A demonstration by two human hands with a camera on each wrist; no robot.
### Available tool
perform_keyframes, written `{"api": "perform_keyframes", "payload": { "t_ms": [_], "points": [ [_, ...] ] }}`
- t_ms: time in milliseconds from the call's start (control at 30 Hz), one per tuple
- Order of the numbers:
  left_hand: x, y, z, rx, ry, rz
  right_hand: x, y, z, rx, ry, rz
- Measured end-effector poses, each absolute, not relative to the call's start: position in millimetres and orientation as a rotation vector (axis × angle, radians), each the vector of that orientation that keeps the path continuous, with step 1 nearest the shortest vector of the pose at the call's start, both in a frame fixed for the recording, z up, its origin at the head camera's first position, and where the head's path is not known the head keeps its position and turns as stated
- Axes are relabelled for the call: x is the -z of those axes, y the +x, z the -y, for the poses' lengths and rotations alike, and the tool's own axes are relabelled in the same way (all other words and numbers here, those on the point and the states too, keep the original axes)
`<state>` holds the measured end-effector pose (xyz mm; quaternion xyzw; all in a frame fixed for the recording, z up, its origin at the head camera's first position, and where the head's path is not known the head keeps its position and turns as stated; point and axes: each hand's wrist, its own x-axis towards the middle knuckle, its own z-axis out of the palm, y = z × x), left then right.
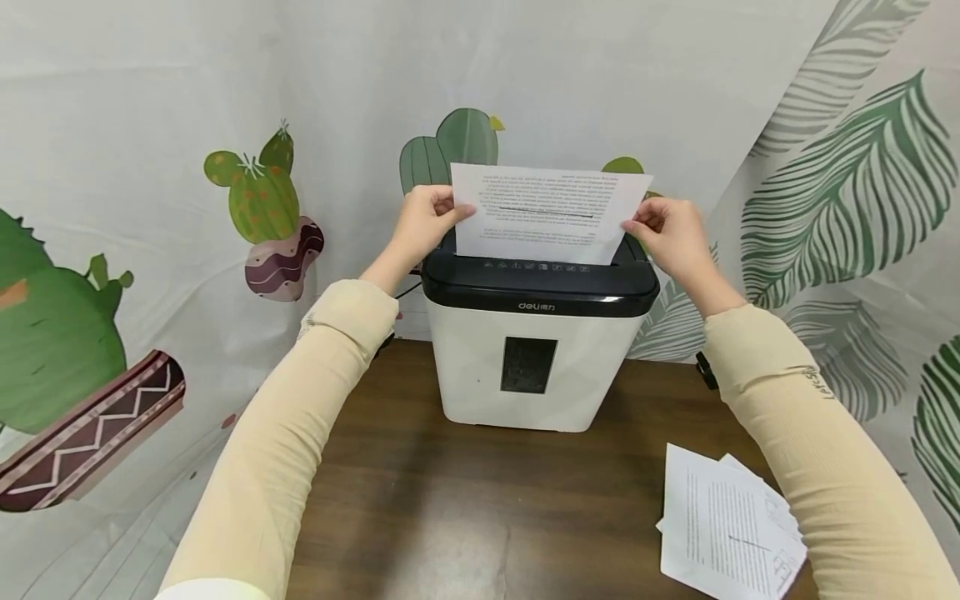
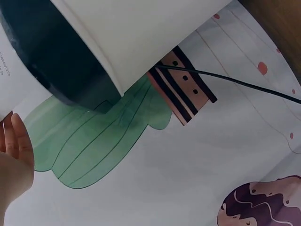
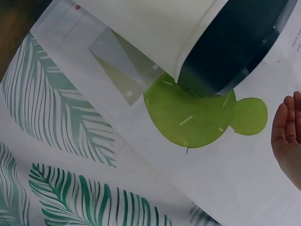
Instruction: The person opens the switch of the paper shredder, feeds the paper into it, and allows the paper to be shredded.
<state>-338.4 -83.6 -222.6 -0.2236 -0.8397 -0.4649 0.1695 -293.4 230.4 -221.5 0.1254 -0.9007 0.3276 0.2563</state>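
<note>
A printed sheet of paper (image 1: pixel 551 212) stands upright over the paper shredder (image 1: pixel 536 358), its lower edge at the slot in the black top. My left hand (image 1: pixel 426 223) pinches the sheet's left edge between thumb and fingers. At the opposite edge, my right hand (image 1: pixel 670 236) pinches it the same way. Both hands are above the shredder's lid, one on either side. In the left wrist view, part of the left hand (image 2: pixel 16 157) shows at the frame's edge beside the paper. The right wrist view catches the right hand (image 3: pixel 289 136) near the shredder's dark lid (image 3: pixel 230 47).
Several printed sheets (image 1: pixel 723 525) lie in a loose stack at the right of the brown table (image 1: pixel 450 508), partly under the right sleeve. A black cord (image 2: pixel 230 81) runs from behind the shredder. A patterned curtain (image 1: pixel 337 100) hangs close behind.
</note>
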Motion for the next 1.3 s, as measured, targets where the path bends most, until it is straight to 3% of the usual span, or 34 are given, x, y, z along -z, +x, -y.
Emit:
{"api": "perform_keyframes", "payload": {
  "t_ms": [867, 1300],
  "points": [
    [241, -343, 73, 1.484, -0.61, 2.316, 243, -299, -216, -1.083, 0.264, 2.292],
    [247, -341, 76, 1.442, -0.618, 2.352, 246, -298, -215, -0.96, 0.229, 2.339]
  ]
}}
